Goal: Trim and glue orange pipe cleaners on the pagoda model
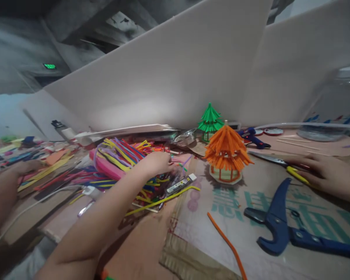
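Observation:
My left hand [159, 161] reaches over a pile of coloured pipe cleaners [116, 151]; its fingers are mostly hidden behind the back of the hand, so what they touch cannot be made out. At the right edge, my right hand [323, 173] has its fingers around the yellow and dark red handles of scissors [270, 157], blades pointing left. Between my hands stands a small pavilion [227, 151] with an orange pipe-cleaner roof. Behind it is a similar green one [210, 120]. A bent orange pipe cleaner [226, 237] lies in front.
A blue-handled cutter [280, 225] lies on the printed cardboard [204, 237]. Near my left hand is a narrow labelled case [181, 184]. A blue glue gun [253, 138] and clear jar [323, 105] stand behind. Another person's hand [26, 171] is at far left, beside a white cable [43, 198].

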Demonstrator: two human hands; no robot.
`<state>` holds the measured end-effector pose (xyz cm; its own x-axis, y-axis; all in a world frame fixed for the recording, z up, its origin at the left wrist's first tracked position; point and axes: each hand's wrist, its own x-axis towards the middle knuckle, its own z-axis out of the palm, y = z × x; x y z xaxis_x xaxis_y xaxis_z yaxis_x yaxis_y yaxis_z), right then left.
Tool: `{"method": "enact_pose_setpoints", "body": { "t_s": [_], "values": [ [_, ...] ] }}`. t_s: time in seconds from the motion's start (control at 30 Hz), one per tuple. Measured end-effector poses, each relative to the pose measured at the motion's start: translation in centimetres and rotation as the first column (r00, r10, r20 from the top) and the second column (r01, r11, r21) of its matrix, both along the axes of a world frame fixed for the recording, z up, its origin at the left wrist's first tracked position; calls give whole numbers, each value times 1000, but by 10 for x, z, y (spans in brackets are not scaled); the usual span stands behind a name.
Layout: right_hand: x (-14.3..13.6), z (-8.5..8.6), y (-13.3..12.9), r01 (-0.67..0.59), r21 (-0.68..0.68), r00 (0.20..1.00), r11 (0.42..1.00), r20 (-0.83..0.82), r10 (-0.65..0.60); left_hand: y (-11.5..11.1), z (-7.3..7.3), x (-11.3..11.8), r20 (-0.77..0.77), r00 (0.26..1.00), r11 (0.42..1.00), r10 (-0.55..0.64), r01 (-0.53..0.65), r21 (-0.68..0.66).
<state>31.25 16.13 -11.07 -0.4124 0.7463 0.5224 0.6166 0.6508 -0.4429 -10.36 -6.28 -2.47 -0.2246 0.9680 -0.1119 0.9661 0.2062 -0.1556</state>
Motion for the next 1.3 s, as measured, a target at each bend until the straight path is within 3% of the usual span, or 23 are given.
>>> {"method": "enact_pose_setpoints", "body": {
  "t_s": [0.07,0.17,0.47,0.57,0.7,0.9,1.03,1.13,1.3],
  "values": [
    [3,-2,5,-94,-28,982,995,165,97,-6,-14,-4,-44,999,999,18,-20,-38],
    [7,0,7,-84,-10,966,996,244,83,-11,-23,-15,-37,999,995,-5,1,-100],
    [-8,24,-18,-43,-33,971,999,232,50,-20,-18,-39,19,999,977,-40,43,-207],
    [-11,28,-22,-18,-69,975,997,218,33,-14,-16,-43,-6,1000,981,-4,3,-192],
    [-7,21,-17,28,-31,962,999,271,-18,-3,-16,-41,-12,1000,989,11,-13,-146],
    [6,6,-4,-61,15,881,998,471,47,9,-33,-22,-36,999,999,-20,21,34],
    [8,7,-6,-42,-16,825,999,563,43,19,-42,-26,-34,999,993,-33,37,116],
    [8,9,-9,-49,-39,833,998,550,63,29,-47,-30,-51,999,987,-18,26,160],
    [4,18,-19,-91,-62,854,994,509,110,26,-37,-23,-94,996,988,-2,16,152]
  ]
}}
